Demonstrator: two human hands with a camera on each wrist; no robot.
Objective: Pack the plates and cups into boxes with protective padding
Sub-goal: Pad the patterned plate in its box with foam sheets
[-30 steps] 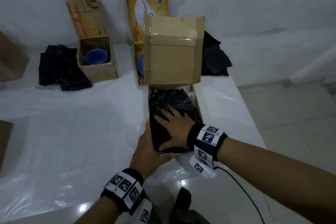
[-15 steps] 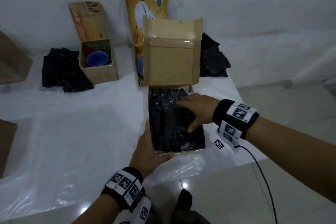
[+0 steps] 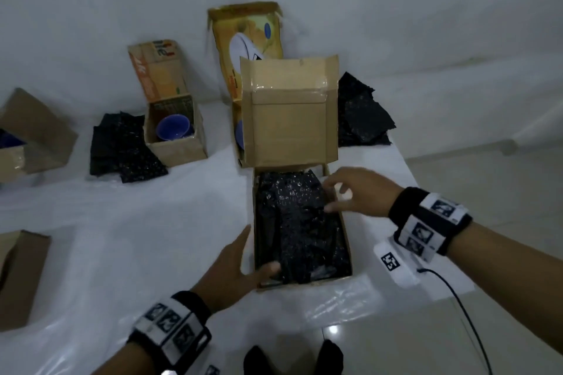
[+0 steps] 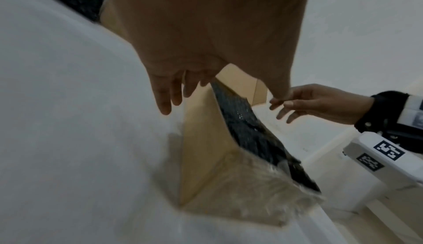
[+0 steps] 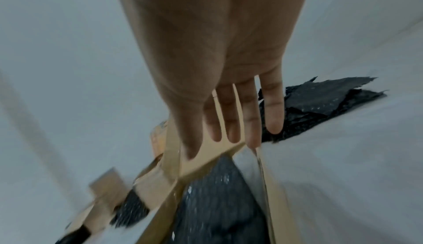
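Two hands at the padded box (image 3: 348, 256): left hand (image 3: 231, 271) grips its near corner, right hand (image 3: 359, 192) hovers loose, holding nothing.

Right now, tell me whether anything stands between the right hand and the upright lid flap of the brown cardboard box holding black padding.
Nothing visible does. The right hand hovers with fingers spread over the far right corner of the brown cardboard box, above the black bubble-wrap padding. The upright lid flap rises just behind it across open air. The left hand holds the near left corner.
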